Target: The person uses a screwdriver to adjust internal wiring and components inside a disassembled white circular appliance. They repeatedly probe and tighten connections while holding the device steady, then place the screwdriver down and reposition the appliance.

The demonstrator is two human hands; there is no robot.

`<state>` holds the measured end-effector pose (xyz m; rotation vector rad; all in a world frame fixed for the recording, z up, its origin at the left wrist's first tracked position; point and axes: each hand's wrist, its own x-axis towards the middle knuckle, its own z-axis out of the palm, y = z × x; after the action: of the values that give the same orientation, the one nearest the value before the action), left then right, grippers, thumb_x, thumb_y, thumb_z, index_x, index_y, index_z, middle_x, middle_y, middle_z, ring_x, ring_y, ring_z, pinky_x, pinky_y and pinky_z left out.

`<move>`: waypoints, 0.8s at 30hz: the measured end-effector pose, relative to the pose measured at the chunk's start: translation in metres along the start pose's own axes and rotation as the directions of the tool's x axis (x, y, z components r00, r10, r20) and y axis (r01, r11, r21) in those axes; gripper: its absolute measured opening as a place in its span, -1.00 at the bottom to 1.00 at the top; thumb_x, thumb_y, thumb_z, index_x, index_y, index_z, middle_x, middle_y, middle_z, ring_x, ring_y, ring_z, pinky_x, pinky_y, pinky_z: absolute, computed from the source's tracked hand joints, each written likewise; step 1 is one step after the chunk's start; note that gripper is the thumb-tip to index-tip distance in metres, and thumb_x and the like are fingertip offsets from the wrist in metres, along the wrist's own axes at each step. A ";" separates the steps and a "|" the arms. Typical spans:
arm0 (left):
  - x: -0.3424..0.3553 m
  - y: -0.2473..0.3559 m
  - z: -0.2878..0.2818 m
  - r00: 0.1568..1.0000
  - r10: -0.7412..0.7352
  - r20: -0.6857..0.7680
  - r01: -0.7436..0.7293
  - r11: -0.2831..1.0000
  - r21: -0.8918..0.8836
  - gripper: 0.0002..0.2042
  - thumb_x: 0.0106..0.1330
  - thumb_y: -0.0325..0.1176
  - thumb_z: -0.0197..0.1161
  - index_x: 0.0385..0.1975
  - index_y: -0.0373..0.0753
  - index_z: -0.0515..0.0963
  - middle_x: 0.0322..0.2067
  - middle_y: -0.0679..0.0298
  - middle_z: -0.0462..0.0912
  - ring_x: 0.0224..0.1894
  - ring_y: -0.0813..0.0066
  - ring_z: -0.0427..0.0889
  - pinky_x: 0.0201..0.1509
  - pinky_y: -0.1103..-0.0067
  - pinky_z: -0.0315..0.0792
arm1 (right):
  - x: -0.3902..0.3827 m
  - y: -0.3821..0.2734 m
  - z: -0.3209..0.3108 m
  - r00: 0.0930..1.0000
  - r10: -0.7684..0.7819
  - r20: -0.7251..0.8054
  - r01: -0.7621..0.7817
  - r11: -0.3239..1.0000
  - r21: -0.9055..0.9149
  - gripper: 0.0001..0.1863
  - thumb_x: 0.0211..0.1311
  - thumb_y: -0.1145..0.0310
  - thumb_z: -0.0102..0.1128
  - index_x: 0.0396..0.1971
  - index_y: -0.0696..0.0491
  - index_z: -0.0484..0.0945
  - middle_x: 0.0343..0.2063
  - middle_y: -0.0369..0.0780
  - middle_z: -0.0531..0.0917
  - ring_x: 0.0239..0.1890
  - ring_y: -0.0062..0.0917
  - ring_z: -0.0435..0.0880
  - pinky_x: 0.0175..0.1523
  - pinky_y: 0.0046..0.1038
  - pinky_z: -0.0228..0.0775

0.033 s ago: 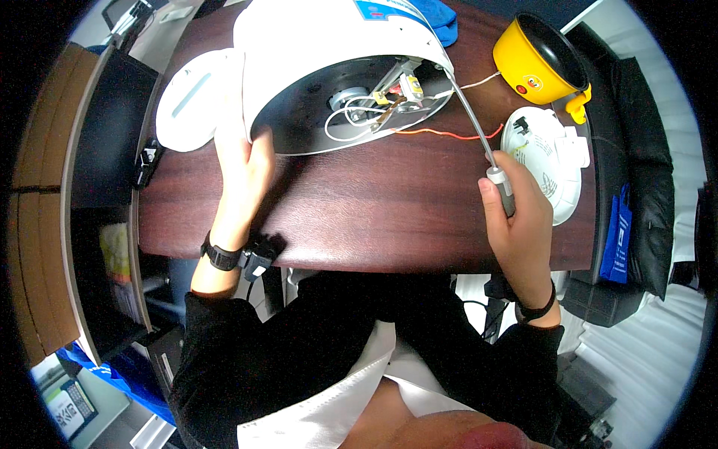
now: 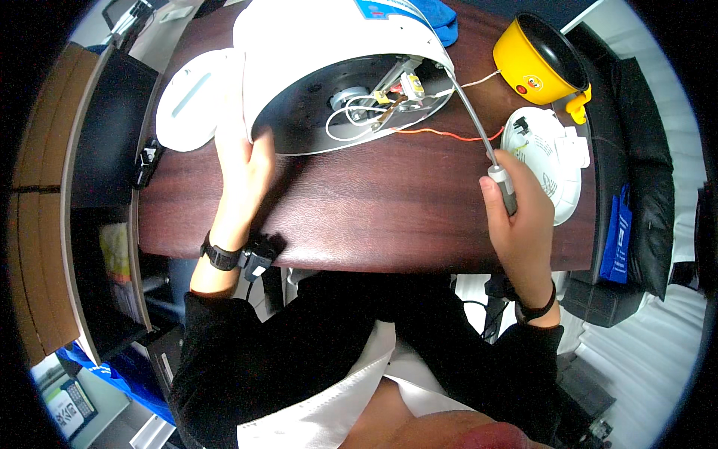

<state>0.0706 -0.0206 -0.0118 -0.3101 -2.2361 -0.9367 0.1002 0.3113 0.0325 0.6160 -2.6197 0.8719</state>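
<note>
A white rice cooker (image 2: pixel 321 37) lies on its side on the dark wooden table, its open underside facing me. Inside show white wires (image 2: pixel 338 120), a round metal part and a small yellow-and-white component (image 2: pixel 409 84). My left hand (image 2: pixel 247 161) grips the cooker's left rim, thumb at the edge, the other fingers mostly hidden. In my right hand (image 2: pixel 523 217) is a screwdriver (image 2: pixel 499 179) with a grey handle; its long shaft slants up to the cooker's right rim, where I cannot make out the tip. A red-orange wire (image 2: pixel 449 135) trails from the underside across the table.
Right of the cooker lies a round white base cover (image 2: pixel 557 187). Behind it stands a yellow pot (image 2: pixel 527 63) with a dark inside. A white oval part (image 2: pixel 187 108) sticks out at the cooker's left. Blue cloth (image 2: pixel 443 22) lies behind; black seating (image 2: pixel 643 187) adjoins the table's right side.
The screwdriver's handle has tilted very slightly in my right hand. My left hand and the rice cooker look the same.
</note>
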 end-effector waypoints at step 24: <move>0.008 -0.013 0.012 0.999 0.040 -0.021 -0.039 0.998 0.057 -0.12 -0.12 -0.74 -0.09 0.43 -0.31 0.11 0.42 -0.06 0.15 0.52 0.06 0.01 0.57 0.27 -0.19 | 0.016 0.012 0.008 1.000 0.006 0.009 -0.006 1.000 -0.015 -0.66 0.29 0.35 0.23 0.04 0.06 0.48 -0.30 -0.07 0.59 -0.30 -0.10 0.63 -0.26 -0.21 0.45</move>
<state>0.0527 -0.0221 -0.0194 -0.3158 -2.2237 -0.8511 0.0799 0.3097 0.0269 0.6094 -2.6351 0.8529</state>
